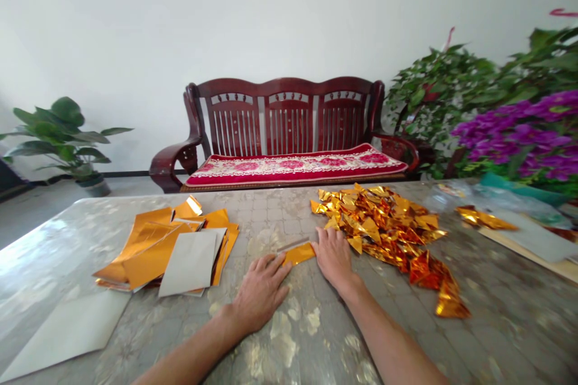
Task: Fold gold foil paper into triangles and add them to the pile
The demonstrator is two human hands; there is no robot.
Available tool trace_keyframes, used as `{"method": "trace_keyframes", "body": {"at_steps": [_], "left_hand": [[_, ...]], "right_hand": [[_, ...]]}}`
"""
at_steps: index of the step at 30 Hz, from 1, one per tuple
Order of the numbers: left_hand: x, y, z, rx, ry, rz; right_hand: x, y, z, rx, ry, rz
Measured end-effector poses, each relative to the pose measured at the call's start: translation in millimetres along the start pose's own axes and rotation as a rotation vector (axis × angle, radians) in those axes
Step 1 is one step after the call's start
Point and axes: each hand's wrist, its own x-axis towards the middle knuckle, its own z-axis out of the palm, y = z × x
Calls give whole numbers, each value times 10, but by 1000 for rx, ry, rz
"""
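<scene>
My left hand (259, 292) and my right hand (333, 257) lie flat on the table, pressing on a narrow gold foil strip (298, 254) between them. The strip has a pale silver-backed flap along its far edge. Just beyond my right hand is a heap of folded gold foil triangles (379, 222). Left of my left hand lies a loose stack of gold foil sheets (149, 258), with a grey-backed sheet (187, 263) on top. A larger grey sheet (72, 337) lies near the front left corner.
The marbled grey table (497, 325) has a few more gold foil pieces (483, 218) and a grey sheet (533, 234) at the right. Beyond it stand a dark wooden bench (284, 126) with a red cushion, potted plants (61, 138) and purple flowers (515, 132).
</scene>
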Motion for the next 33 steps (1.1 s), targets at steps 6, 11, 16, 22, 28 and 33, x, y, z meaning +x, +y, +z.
{"method": "trace_keyframes", "body": {"at_steps": [6,11,16,22,28,33], "left_hand": [[30,61,45,-4,24,-24],[59,142,51,-3,47,-37],[63,95,46,-21,35,-71],[89,27,91,-19,65,-94],[190,107,-56,-52,87,-68],[263,46,-94,-93,77,-49]], "right_hand": [[-143,-33,-97,151,154,-134],[-235,-249,-81,226,33,-230],[-148,-184,-39,152,-51,-155],[-192,-98,-131,93,14,-343],[-254,-236,-208,61,6,-590],[-239,-306,-172,-35,19,-623]]}}
